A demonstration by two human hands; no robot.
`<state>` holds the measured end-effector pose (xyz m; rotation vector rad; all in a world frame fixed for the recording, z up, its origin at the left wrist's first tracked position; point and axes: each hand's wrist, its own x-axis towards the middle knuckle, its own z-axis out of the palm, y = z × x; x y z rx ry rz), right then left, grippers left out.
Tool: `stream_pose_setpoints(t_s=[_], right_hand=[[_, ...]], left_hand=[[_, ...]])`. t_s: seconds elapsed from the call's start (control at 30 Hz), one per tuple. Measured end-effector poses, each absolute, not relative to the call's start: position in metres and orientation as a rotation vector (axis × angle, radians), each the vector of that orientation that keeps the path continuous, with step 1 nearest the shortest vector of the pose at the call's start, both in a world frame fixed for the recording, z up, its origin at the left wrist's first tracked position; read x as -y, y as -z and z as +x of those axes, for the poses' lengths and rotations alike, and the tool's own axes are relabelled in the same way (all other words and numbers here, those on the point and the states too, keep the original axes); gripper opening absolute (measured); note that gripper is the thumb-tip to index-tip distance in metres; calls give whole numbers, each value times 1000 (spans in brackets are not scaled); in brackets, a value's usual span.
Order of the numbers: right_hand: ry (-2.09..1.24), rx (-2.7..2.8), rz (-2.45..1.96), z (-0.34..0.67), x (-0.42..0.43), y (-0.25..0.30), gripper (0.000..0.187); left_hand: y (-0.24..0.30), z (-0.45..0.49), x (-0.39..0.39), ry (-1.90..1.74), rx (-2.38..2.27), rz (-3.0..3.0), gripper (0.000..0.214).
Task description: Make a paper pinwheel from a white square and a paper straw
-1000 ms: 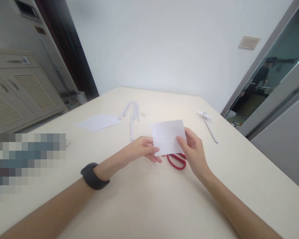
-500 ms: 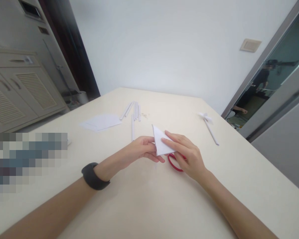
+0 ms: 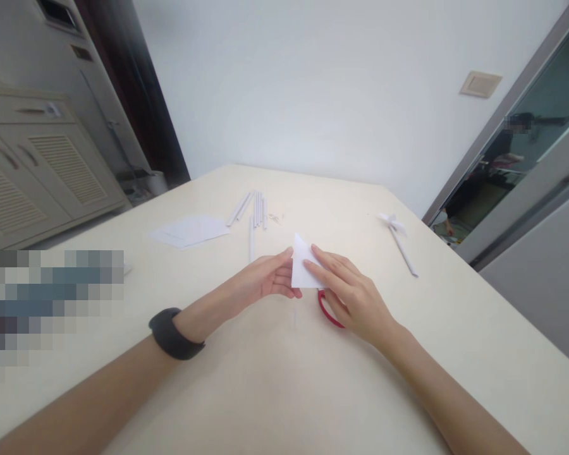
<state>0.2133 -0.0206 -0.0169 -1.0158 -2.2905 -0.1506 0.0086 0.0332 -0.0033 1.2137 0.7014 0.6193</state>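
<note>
My right hand (image 3: 355, 287) grips a folded white sheet of paper (image 3: 305, 268), triangular in shape, with its fingers across the front; the thumb side is partly hidden. At the paper's left edge is my left hand (image 3: 270, 275), its thumb raised and its fingers stretched out, apart from one another. Its fingertips come up to the paper's edge, and I cannot tell if they touch it. Red-handled scissors (image 3: 329, 311) lie on the table beneath my right hand, mostly covered by it.
On the cream table (image 3: 284, 379) lie white paper sheets (image 3: 194, 230), several rolled paper sticks (image 3: 258, 210) and small bits (image 3: 275, 218) beside them. A paper pinwheel on a stick (image 3: 402, 248) rests at the right. A person (image 3: 505, 148) shows beyond the doorway.
The left hand has drawn slightly left and its fingers have opened from around the paper. The paper is turned a little more upright, still in the right hand.
</note>
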Motion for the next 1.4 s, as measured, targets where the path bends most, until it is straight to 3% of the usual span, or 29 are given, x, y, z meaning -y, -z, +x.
stream_pose_setpoints(t_s=[0.23,0.4,0.53,0.73,1.03,1.4], right_hand=[[68,2336,-987,210,23,15,66],[-229,2192,-1053,202,33,9,56],[-507,1883,-1253,195,33,10,63],[-773,1747,-1343,195,26,15,38],[-724,1814,-1391,198,21,20,10],[-679,1770,-1420,202,18,19,8]], left_hand=[[3,9,-29,-587,-770,1532,19],[6,10,-31,-605,-832,1563,21],[8,13,-29,-587,-819,1602,18],[11,17,-21,-554,-773,1750,14],[13,16,-16,-527,-870,1917,7],[19,14,-23,-520,-914,1916,13]])
